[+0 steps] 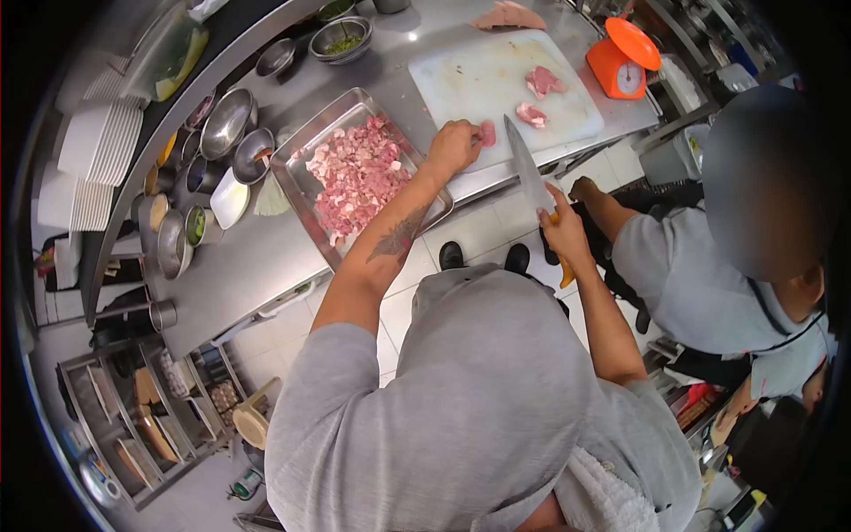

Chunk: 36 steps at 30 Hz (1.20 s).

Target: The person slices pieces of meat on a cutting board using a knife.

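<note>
My left hand (456, 147) is at the near left edge of the white cutting board (461, 75), its fingertips closed on a small piece of raw meat (487, 134). In my right hand (564, 232) is a large kitchen knife (526, 161) with a yellow handle. Its blade points away from me, the tip just over the board's near edge, to the right of the held piece. Two more pieces lie on the board: a larger piece of meat (543, 82) and a smaller chunk (532, 114). Left of the board, a metal tray (295, 182) holds diced pink meat (355, 177), partly behind my left forearm.
An orange scale (618, 66) stands right of the board, and a big slab of meat (510, 15) lies behind it. Metal bowls (229, 124) and a white dish (231, 199) cover the counter's left. Close on my right stands another person (683, 275).
</note>
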### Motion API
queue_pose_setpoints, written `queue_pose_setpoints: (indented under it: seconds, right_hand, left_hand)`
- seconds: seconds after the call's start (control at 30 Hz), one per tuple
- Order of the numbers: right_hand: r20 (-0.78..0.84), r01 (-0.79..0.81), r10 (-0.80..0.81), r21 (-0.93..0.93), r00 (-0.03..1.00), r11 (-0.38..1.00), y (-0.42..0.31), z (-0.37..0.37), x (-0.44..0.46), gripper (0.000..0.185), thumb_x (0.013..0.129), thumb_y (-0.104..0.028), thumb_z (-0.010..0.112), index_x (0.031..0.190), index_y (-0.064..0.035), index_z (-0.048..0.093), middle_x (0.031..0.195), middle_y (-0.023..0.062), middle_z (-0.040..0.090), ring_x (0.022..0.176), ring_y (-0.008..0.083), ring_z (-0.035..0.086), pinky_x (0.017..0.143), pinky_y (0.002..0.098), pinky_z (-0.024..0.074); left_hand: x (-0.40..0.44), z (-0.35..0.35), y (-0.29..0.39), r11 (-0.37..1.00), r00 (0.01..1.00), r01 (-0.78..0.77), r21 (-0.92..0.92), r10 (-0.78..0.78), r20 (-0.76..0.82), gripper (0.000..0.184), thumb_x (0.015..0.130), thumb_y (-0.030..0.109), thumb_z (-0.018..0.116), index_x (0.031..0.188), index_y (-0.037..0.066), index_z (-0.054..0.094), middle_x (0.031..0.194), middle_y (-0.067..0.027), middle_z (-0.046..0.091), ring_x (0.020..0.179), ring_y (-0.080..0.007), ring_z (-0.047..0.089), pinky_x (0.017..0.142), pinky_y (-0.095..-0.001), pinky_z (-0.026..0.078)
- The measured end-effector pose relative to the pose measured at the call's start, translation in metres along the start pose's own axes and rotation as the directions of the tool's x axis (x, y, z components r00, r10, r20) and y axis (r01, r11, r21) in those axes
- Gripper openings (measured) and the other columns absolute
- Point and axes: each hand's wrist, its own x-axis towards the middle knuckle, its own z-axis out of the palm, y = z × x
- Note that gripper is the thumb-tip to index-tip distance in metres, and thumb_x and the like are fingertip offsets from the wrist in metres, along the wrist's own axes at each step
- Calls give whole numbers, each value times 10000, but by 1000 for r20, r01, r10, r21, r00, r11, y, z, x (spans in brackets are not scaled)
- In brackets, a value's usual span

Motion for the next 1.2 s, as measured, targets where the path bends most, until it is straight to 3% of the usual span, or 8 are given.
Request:
queue_pose_setpoints:
  seconds: [0.07,0.17,0.4,0.5,0.63,0.83,0.93,1.2]
  right_hand:
    - [-67,18,-18,4,998,1000,1,6,-3,625,971,-211,661,1551,-255,431,823,226,710,732,325,747,850,436,563]
    - [-50,3,4,140,999,990,-26,16,13,619,975,-198,639,1557,-229,431,872,226,738,881,368,751,862,420,550]
    - [4,-45,45,81,999,996,-47,22,21,618,978,-201,629,1562,-227,427,894,240,730,920,406,727,866,440,547]
    - [-14,-30,32,97,999,995,-39,30,25,615,1003,-210,616,1575,-313,418,791,107,713,584,180,660,634,356,564]
    - [-130,76,-71,36,989,996,-45,42,49,614,958,-186,607,1547,-222,439,1082,284,711,1020,481,681,921,511,537]
    - [-180,45,-42,10,983,999,-74,46,109,618,934,-208,624,1528,-171,458,1164,282,694,1052,496,662,939,539,531]
    - [-295,173,-164,1,941,985,-64,60,111,634,932,-220,626,1537,-159,448,1076,296,702,989,506,670,903,557,530]
    - [-300,95,-75,53,951,994,-53,90,37,648,940,-197,614,1558,-156,422,865,313,688,814,518,668,780,572,533]
  left_hand:
    - [-2,5,7,999,1000,-18,-35,18,6,563,936,269,669,1467,127,548,1559,-126,495,1403,-281,484,1093,-562,413]
    - [-13,12,-3,968,905,-242,68,251,-343,572,957,265,635,1493,113,502,1605,-128,429,1454,-306,421,1135,-581,375]
    - [-24,23,1,928,963,-257,270,270,-11,823,1055,606,324,1653,65,160,1735,-100,127,1599,-251,130,1274,-555,108]
    - [-26,26,2,934,959,-259,248,279,-46,816,1053,600,340,1650,69,179,1733,-104,138,1601,-246,120,1276,-553,93]
    - [-20,28,-3,932,950,-291,217,308,-48,864,1039,640,331,1649,52,162,1733,-110,135,1600,-243,125,1276,-557,75]
    - [-20,30,-6,930,946,-301,209,320,-61,835,1046,607,351,1655,73,150,1733,-117,132,1597,-259,140,1272,-570,76]
    - [-23,30,-5,923,948,-291,251,313,-51,845,1044,614,347,1658,77,127,1733,-115,129,1599,-261,131,1269,-580,71]
    - [-28,33,-1,888,939,-299,350,339,-56,885,1026,656,330,1659,77,112,1735,-111,122,1600,-273,117,1267,-597,58]
